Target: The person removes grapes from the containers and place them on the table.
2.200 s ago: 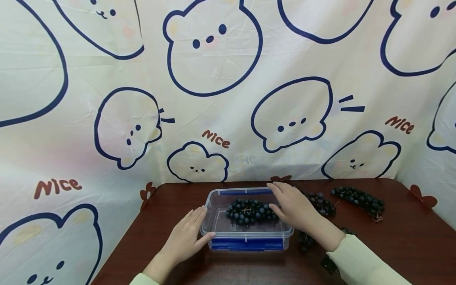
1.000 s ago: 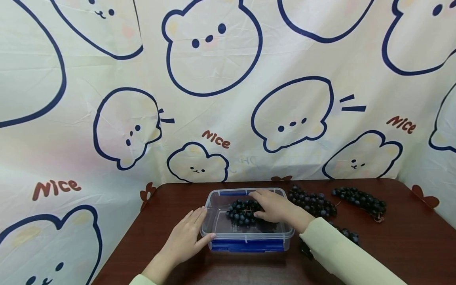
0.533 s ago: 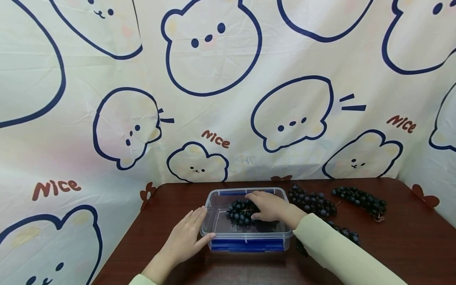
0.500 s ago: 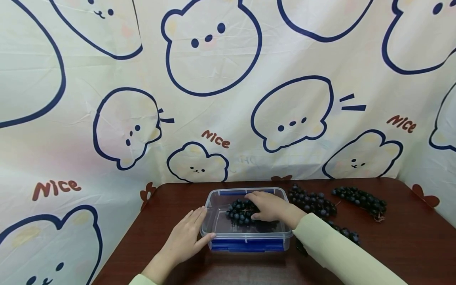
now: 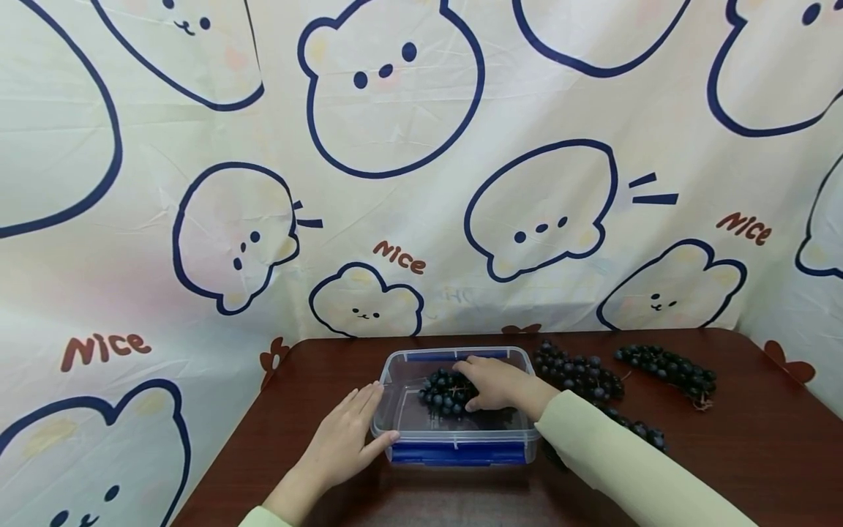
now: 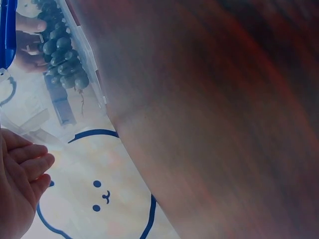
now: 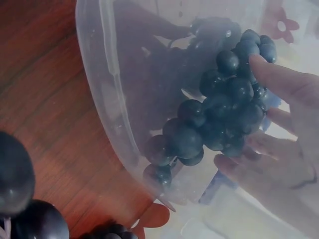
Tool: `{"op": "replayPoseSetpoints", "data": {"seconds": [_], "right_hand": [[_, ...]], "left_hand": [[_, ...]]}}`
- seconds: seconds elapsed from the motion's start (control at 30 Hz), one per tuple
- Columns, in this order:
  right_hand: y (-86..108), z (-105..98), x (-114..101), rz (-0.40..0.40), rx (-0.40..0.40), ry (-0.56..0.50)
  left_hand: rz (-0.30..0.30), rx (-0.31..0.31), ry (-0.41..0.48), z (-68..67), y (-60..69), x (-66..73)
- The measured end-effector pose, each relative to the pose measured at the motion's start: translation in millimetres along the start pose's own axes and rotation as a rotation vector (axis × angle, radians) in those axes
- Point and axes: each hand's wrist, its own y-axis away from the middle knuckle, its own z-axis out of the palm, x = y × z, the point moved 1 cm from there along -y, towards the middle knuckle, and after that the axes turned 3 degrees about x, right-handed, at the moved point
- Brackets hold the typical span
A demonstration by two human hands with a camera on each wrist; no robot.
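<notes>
A clear plastic food container (image 5: 408, 438) with blue side clips stands on the table in front of me. Inside lies a bunch of dark grapes (image 5: 443, 395), its right part covered by my right hand (image 5: 500, 384). In the right wrist view, the thumb and fingers of that hand (image 7: 301, 134) grip the bunch (image 7: 229, 107) from two sides. My left hand (image 5: 339, 439) rests against the container's left side, fingers straight and thumb at the front corner. The left wrist view shows this hand (image 6: 22, 174) with nothing in it.
Right of the container lie more bunches: one close by (image 5: 582, 377), one farther right (image 5: 665, 368), and one (image 5: 642, 432) partly hidden by my right sleeve (image 5: 612, 446). A printed cloth (image 5: 448, 219) hangs behind the brown table (image 5: 737, 439).
My right hand has moved left from over the container's right edge down onto the grapes inside. In the last half second it has barely shifted. The left hand has stayed in place.
</notes>
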Motion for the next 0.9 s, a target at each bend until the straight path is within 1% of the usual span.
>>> {"op": "replayPoseSetpoints", "data": {"seconds": [0.23, 0.4, 0.57, 0.9], "right_hand": [[-3.3, 2.3, -0.7, 0.025, -0.035, 0.008], [-6.1, 5.0, 1.6, 0.023, -0.041, 0.017], [-7.8, 7.1, 5.7, 0.016, -0.045, -0.002], [-9.2, 9.4, 6.8, 0.029, -0.08, -0.013]], "left_hand": [[-0.009, -0.012, 0.005, 0.7, 0.6, 0.0], [-0.009, -0.012, -0.001, 0.3, 0.4, 0.1], [-0.007, -0.008, -0.004, -0.2, -0.1, 0.3], [0.0, 0.0, 0.022, 0.7, 0.0, -0.5]]}}
